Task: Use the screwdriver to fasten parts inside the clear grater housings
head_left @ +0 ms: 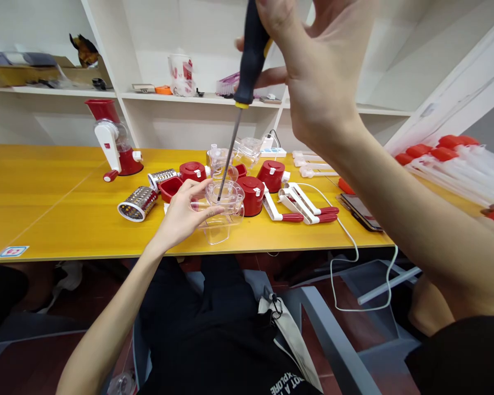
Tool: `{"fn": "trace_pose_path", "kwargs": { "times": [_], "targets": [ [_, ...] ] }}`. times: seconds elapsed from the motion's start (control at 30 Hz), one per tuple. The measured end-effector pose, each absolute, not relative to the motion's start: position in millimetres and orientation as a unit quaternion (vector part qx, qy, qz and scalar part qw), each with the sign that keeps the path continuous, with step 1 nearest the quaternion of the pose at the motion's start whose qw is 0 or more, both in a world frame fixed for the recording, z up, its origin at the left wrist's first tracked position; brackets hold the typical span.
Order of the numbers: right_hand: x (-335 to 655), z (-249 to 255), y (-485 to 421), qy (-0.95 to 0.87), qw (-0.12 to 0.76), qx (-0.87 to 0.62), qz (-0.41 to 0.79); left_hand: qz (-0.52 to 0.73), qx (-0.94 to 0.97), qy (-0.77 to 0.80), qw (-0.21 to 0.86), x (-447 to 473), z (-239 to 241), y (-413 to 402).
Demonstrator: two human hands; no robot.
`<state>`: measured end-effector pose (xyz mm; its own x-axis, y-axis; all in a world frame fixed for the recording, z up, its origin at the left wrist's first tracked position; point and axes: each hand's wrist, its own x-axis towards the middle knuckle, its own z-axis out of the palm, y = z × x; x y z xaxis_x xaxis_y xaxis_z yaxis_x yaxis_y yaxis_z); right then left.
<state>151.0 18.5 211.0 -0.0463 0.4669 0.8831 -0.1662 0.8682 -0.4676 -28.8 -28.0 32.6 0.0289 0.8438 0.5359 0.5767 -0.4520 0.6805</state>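
Observation:
My right hand (319, 82) is raised high and closed round the black handle of a screwdriver (250, 52). The screwdriver's long shaft slants down, and its tip appears at the round top of a clear plastic housing (226, 211); whether it touches a screw I cannot tell. With thumb and fingers, my left hand (184, 211) grips that housing from the left near the table's front edge. Right behind the housing stand red bases (252, 200), and more clear housings (249, 149) lie farther back.
An assembled red-and-white rotary grater (113, 140) stands at the back left. Grater drums (139, 203) lie left of my hand. White cranks with red handles (308, 206) are at right, near a white cable (346, 230) and a phone (360, 211). Bagged red-topped parts (456, 164) are stacked far right.

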Motion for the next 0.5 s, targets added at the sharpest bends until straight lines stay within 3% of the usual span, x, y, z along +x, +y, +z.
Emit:
{"fn": "trace_pose_path", "kwargs": {
  "times": [0.23, 0.5],
  "targets": [
    [143, 222, 8, -0.778, 0.550, -0.078, 0.293, 0.479, 0.703, 0.510, 0.129, -27, 32, -26],
    [137, 221, 18, -0.723, 0.670, -0.106, 0.129, 0.479, 0.706, 0.505, 0.128, -29, 33, -28]
  ]
}}
